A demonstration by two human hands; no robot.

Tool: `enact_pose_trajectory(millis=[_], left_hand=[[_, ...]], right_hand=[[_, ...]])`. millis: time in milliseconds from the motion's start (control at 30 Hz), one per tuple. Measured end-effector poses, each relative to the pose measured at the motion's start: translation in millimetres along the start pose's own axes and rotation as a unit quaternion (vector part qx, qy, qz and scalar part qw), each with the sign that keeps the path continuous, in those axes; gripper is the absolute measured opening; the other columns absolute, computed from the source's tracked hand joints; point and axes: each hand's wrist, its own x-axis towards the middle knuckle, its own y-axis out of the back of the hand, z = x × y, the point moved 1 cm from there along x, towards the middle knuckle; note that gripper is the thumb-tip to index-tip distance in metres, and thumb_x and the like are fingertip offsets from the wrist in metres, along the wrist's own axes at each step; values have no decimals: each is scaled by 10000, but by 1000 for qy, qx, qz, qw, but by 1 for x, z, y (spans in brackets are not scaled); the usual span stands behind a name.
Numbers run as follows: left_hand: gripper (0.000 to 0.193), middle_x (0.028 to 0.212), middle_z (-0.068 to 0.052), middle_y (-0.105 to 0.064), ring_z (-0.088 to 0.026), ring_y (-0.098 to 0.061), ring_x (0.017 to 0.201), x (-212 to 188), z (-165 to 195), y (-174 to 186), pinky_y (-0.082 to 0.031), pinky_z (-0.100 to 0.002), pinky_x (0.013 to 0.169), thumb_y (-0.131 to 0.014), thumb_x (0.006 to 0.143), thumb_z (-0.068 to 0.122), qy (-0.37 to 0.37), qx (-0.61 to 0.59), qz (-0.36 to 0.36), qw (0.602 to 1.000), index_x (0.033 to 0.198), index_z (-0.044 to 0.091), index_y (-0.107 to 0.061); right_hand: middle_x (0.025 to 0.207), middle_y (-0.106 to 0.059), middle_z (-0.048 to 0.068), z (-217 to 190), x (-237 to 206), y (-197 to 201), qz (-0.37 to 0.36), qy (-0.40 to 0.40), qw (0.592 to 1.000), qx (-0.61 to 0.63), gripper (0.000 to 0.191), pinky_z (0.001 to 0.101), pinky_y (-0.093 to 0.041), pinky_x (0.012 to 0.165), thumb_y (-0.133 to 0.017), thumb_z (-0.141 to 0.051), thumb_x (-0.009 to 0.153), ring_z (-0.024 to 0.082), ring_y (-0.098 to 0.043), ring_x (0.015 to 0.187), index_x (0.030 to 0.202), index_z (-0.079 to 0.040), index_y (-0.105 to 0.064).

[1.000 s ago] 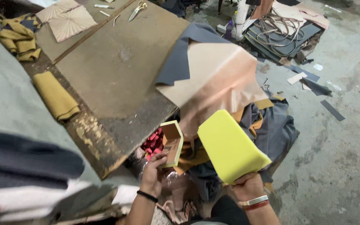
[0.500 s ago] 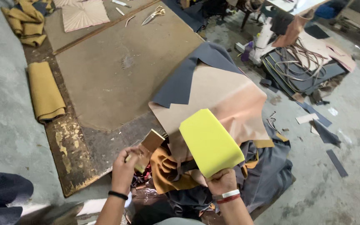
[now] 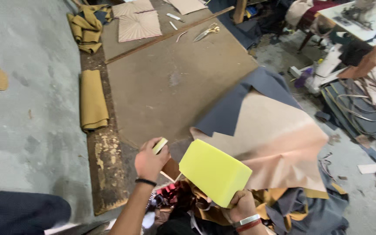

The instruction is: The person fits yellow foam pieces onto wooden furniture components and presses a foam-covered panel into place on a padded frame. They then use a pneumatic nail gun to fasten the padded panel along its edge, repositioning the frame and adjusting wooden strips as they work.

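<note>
My right hand (image 3: 241,205) grips a bright yellow foam block (image 3: 214,171) from below, holding it tilted over a heap of fabric. My left hand (image 3: 149,160), with a black band on the wrist, is closed around a small pale piece (image 3: 160,146) with a brown part (image 3: 170,169) below it; what it is I cannot tell. The two hands are close together, just in front of the brown board's near edge.
A large brown board (image 3: 166,87) lies on the floor, a folded mustard cloth (image 3: 93,101) along its left side. Tan and grey sheets (image 3: 266,126) drape over the scrap pile. Scissors (image 3: 206,33) and a pleated cushion cover (image 3: 139,25) lie at the far end. Straps and clutter sit right.
My left hand has risen from the scrap pile toward the board edge with the small piece in it. The foam block stays in my right hand; the view has shifted up the board.
</note>
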Motion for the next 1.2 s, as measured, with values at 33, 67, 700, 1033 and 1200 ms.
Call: enact_pose_trajectory(millis=[33, 67, 700, 1033, 1200], left_hand=[[347, 1112, -70, -734, -298, -712, 989, 14, -5, -4, -566, -402, 831, -788, 808, 342, -15, 6, 3, 1000, 1118, 197, -733], [345, 1110, -60, -735, -294, -713, 989, 27, -11, -8, -568, -399, 826, -785, 813, 348, -27, 15, 4, 1000, 1122, 204, -730], [315, 1190, -74, -678, -302, -652, 1155, 194, -150, -109, -526, -426, 1013, -725, 880, 220, -172, -9, -156, 973, 1190, 167, -696], [638, 1606, -128, -383, -354, -397, 1450, 148, -208, -171, -361, -486, 1171, -764, 790, 226, -91, 75, -377, 919, 1380, 75, -574], [627, 1600, -128, -363, -346, -364, 1454, 146, -203, -169, -345, -486, 1167, -769, 785, 224, -74, 89, -397, 911, 1360, 71, -572]], right_hand=[[848, -685, 184, 10, 8, -12, 18, 12, 999, -33, 455, 552, -535, 652, -405, 16, 528, 396, -627, 703, 906, 1, -657], [861, -689, 214, 14, 22, -26, -65, 7, 997, -32, 324, 569, -550, 641, -432, 12, 571, 422, -635, 705, 836, -2, -619], [1092, -699, 74, 170, 273, -181, 72, -137, 934, -321, 363, 385, -523, 858, -591, -210, 824, 214, -670, 989, 1169, -97, -604], [1045, -747, 86, 140, 239, -101, 129, -155, 906, -371, 356, 332, -559, 802, -633, -311, 951, 197, -715, 902, 1229, -90, -656], [985, -738, 75, 136, 223, -102, 148, -140, 925, -319, 276, 321, -558, 764, -629, -268, 971, 184, -701, 837, 1174, -81, -644]])
